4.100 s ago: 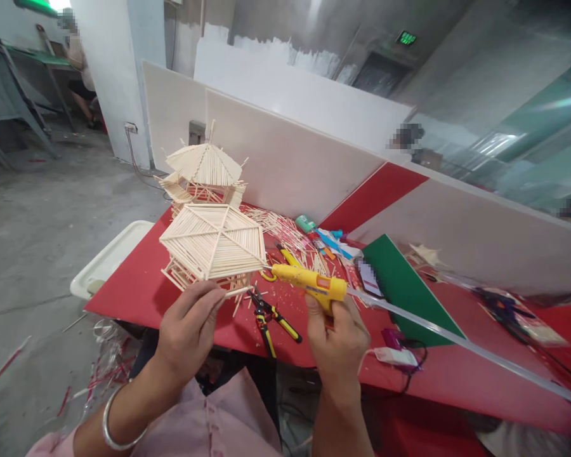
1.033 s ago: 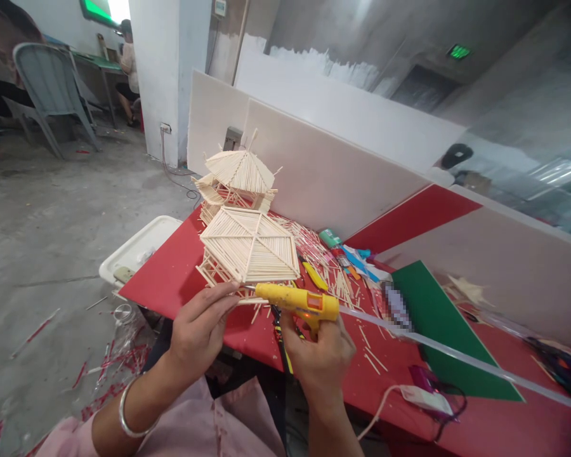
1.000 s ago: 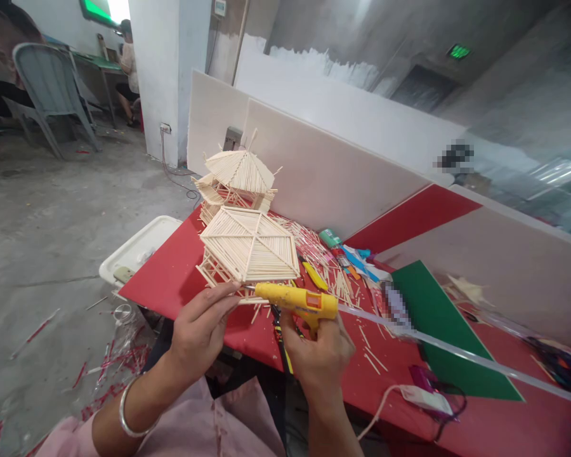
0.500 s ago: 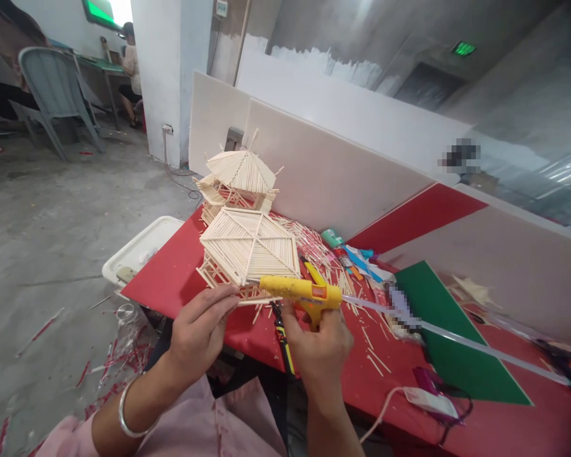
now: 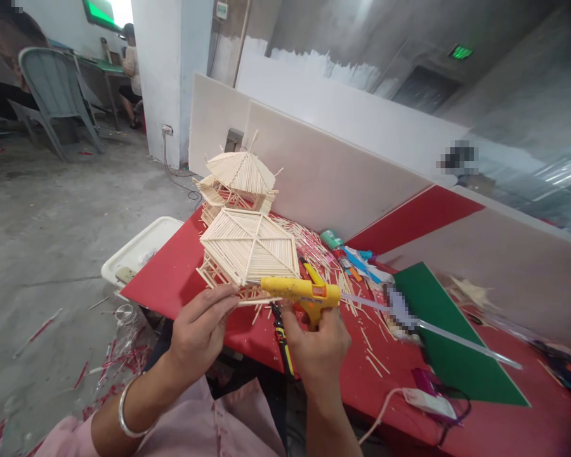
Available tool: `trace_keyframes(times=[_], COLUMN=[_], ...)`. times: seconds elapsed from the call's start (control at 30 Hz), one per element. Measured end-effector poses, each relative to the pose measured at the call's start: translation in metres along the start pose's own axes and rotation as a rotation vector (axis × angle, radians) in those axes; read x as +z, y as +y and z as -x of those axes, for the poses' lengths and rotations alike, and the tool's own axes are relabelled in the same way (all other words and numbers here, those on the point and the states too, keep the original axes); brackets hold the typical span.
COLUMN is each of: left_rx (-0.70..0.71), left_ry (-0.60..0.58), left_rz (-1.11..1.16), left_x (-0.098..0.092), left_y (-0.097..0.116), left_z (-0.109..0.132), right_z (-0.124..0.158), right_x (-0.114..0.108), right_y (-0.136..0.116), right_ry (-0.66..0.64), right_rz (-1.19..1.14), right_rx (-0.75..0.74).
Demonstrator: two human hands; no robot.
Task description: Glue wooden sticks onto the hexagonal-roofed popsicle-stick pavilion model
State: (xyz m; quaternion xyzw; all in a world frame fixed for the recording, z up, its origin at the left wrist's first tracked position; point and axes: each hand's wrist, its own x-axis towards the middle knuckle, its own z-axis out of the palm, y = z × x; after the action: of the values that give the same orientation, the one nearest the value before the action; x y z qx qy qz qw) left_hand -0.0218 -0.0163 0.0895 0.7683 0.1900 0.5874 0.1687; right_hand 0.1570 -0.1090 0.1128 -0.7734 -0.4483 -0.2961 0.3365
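My right hand [image 5: 318, 346] is wrapped round a yellow hot glue gun [image 5: 299, 291]. Its nozzle points left, at the front edge of a hexagonal stick roof [image 5: 250, 244]. A long clear glue stick [image 5: 466, 343] runs out of the gun's back to the right, partly covered by a blurred patch. Pinched in the fingers of my left hand [image 5: 200, 333] is a thin wooden stick [image 5: 261, 302], just below the nozzle and in front of the roof. Under the roof, an open stick frame [image 5: 214, 270] is partly hidden by my left hand.
A second stick pavilion [image 5: 242, 172] stands behind. Loose sticks [image 5: 309, 238], yellow-black pliers [image 5: 282, 339] and a green board [image 5: 457, 343] lie on the red table [image 5: 162, 285]. A white panel [image 5: 314, 165] borders the back. Two people sit at the far left.
Both hands hold nearly the same pose. The glue stick's far end now reaches less far to the right. The camera view has shifted very slightly.
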Motion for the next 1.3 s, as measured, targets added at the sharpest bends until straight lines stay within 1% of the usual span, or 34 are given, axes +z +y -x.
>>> trace_keyframes(times=[0.13,0.3,0.47,0.6,0.97,1.13,1.3], left_rx=[0.001,-0.003,0.009,-0.006,-0.014,-0.019,-0.046], left_ry=[0.003,0.013,0.022,0.014,-0.005,0.020,0.047], left_rz=[0.005,-0.005,-0.010,-0.008,-0.007,-0.011,-0.051], left_x=[-0.0002,0.0007,0.0011,0.0008,-0.0010,-0.0011,-0.0056], left_y=[0.0004,0.0010,0.0007,0.0003,0.0028,0.0020,0.0013], left_z=[-0.0004,0.0002,-0.0001,-0.0006,-0.0004,-0.0001,-0.0027], right_z=[-0.0023,-0.0011,0.0009,-0.0003,0.0017,-0.0004,-0.0059], right_x=[-0.0009,0.0000,0.0016,0.0012,0.0018,0.0005,0.0009], right_y=[0.0000,-0.0030,-0.0009,-0.0002,-0.0031,-0.0028,-0.0011], right_ry=[0.019,-0.003,-0.008,-0.004,-0.044,-0.045,-0.028], right_rz=[0.010,0.000,-0.028,-0.026,-0.030,-0.031,0.008], right_rx=[0.001,-0.015,0.003,0.021,0.050,0.027,-0.016])
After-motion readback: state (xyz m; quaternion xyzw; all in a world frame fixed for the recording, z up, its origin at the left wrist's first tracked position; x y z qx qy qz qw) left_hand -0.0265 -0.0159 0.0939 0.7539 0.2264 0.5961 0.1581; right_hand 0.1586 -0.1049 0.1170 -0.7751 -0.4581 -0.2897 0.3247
